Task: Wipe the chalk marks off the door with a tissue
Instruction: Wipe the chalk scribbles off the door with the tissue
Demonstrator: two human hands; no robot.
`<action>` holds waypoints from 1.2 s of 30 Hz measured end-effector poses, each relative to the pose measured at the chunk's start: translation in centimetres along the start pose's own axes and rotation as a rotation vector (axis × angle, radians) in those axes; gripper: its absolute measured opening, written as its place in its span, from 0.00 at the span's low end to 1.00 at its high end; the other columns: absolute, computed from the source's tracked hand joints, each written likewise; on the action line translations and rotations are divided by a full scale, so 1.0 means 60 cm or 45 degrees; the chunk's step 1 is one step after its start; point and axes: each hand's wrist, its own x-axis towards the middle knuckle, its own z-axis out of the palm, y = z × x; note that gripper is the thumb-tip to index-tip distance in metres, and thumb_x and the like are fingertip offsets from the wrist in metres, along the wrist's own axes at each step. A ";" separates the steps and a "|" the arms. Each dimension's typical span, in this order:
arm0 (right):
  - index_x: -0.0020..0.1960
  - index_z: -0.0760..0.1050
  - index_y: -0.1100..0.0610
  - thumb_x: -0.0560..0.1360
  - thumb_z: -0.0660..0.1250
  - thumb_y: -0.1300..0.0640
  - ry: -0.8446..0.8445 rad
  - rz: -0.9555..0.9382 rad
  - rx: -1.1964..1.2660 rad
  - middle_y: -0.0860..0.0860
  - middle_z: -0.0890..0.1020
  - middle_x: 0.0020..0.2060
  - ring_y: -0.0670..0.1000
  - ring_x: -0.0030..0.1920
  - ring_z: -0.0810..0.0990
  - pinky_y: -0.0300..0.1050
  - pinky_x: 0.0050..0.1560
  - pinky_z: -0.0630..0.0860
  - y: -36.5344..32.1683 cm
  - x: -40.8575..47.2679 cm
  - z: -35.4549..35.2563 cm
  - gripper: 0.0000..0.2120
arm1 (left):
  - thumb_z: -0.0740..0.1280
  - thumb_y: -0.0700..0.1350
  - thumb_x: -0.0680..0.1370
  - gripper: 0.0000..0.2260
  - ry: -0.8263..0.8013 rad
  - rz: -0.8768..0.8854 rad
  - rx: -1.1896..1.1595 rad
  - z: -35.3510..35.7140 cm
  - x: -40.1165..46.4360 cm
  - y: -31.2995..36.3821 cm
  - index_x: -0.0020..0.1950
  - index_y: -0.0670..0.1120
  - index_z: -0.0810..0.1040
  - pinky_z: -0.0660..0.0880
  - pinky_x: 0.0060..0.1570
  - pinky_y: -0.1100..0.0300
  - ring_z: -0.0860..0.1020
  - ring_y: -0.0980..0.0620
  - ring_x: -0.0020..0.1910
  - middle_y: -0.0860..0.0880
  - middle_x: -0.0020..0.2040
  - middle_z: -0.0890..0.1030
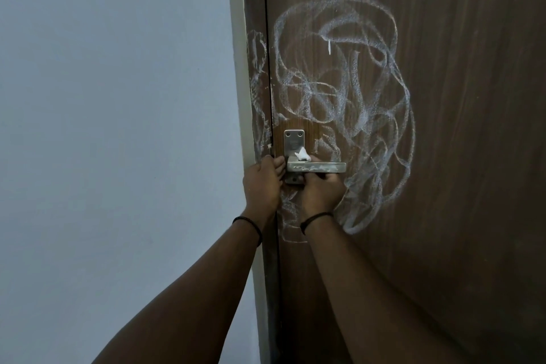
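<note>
wall: plain pale blue-grey painted wall (112,127), smooth and unmarked, filling the left side of the view
frame: narrow off-white door frame strip (240,74), running top to bottom just beside the wall's right edge
light: dim and even, with a cool cast; the wall looks a little brighter toward the upper left and darker low down

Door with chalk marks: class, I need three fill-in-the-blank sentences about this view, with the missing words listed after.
1. The chalk marks are scribbled on a brown ____.
2. A bit of white tissue shows just above the metal door ____.
3. The left hand and the right hand each have a dark ____ at the wrist.

Missing words: door; handle; band
</note>
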 end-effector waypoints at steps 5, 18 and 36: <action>0.38 0.79 0.57 0.72 0.74 0.66 -0.011 -0.210 -0.366 0.53 0.82 0.34 0.50 0.35 0.80 0.46 0.37 0.77 0.034 -0.001 -0.030 0.07 | 0.54 0.44 0.83 0.19 0.019 0.018 -0.029 0.001 0.007 -0.012 0.63 0.38 0.80 0.79 0.46 0.69 0.82 0.61 0.46 0.46 0.57 0.83; 0.43 0.76 0.59 0.73 0.75 0.57 0.018 -0.105 -0.676 0.51 0.81 0.37 0.49 0.38 0.79 0.45 0.41 0.77 0.061 -0.031 -0.036 0.08 | 0.56 0.47 0.84 0.17 -0.064 0.006 0.003 0.000 -0.005 -0.021 0.64 0.44 0.80 0.75 0.47 0.71 0.80 0.64 0.48 0.54 0.56 0.83; 0.37 0.79 0.61 0.73 0.75 0.57 -0.400 0.195 -0.771 0.57 0.80 0.31 0.54 0.33 0.76 0.52 0.40 0.74 -0.018 0.002 -0.053 0.10 | 0.68 0.37 0.77 0.10 0.321 0.254 0.489 0.031 -0.045 -0.002 0.53 0.44 0.86 0.80 0.46 0.59 0.82 0.52 0.44 0.47 0.46 0.86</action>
